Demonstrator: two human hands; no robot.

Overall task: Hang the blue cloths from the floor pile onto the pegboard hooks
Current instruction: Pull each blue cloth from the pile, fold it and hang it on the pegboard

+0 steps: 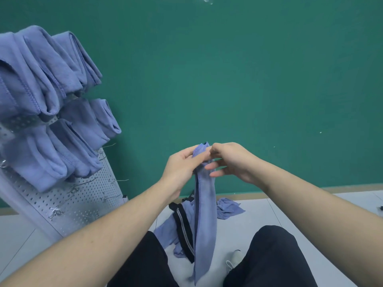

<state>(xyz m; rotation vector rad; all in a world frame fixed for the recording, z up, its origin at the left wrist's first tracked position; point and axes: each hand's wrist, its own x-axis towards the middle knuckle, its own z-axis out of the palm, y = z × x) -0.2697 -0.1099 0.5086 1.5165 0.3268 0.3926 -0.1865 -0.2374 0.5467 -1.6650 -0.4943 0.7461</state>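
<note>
A long blue cloth (204, 220) hangs down in front of me, bunched at its top end. My left hand (182, 164) grips that top end with curled fingers. My right hand (230, 160) pinches the same end from the right, its lower fingers stretched out. On the floor below lies the pile of blue cloths (228, 208), one piece with a black striped band (183, 226). The white pegboard (83, 195) leans at the left, with several blue cloths (41, 79) hanging from its upper hooks and bare wire hooks (116, 180) lower down.
A green wall (228, 79) fills the background, meeting a white tiled floor (310, 214) along a tan baseboard. My knees in black trousers (271, 255) and a white shoe (234, 259) are at the bottom.
</note>
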